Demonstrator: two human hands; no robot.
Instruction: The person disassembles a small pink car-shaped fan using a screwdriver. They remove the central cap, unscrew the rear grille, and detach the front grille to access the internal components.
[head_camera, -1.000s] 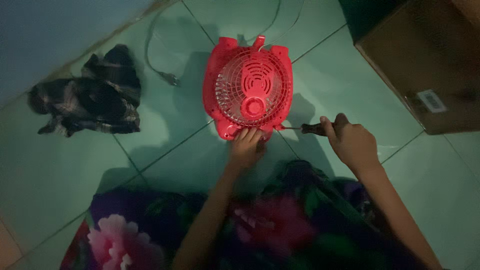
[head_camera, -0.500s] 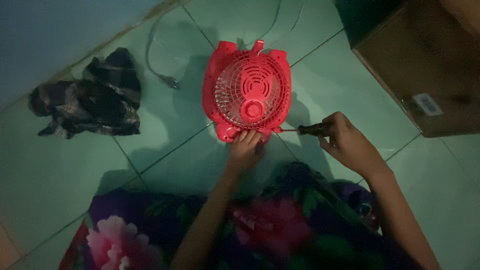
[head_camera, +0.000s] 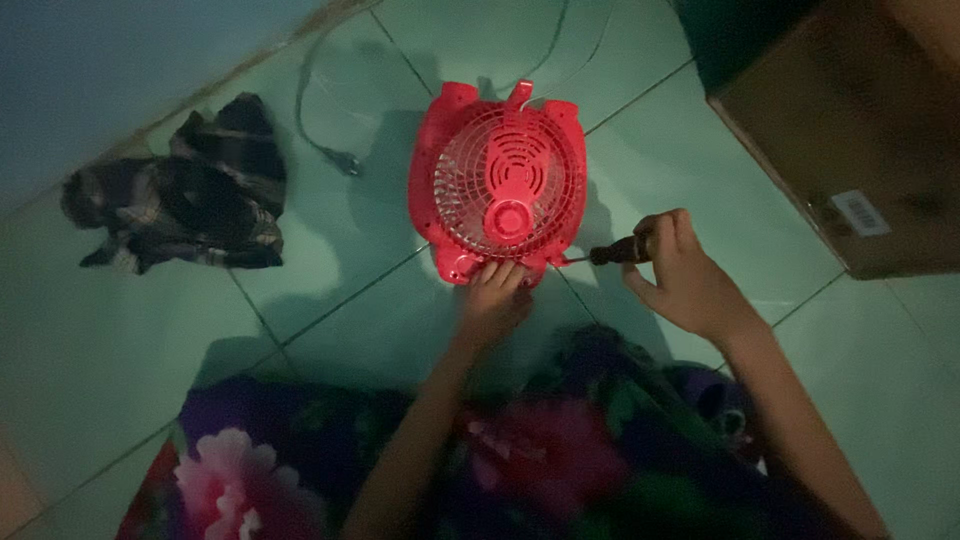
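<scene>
Looking down from the head view, we see a red fan (head_camera: 508, 190) lying grille-up on the green tiled floor (head_camera: 330, 300), so its near rim is within reach. Our left hand (head_camera: 495, 300) presses its fingers on that rim, steadying it without closing round it. Our right hand (head_camera: 680, 275) is clenched on a dark-handled screwdriver (head_camera: 610, 253), its tip meeting the fan's lower right corner, just beside the left grip. A dark cloth (head_camera: 190, 195) lies well apart; a cardboard box (head_camera: 850, 130) stands to the right.
</scene>
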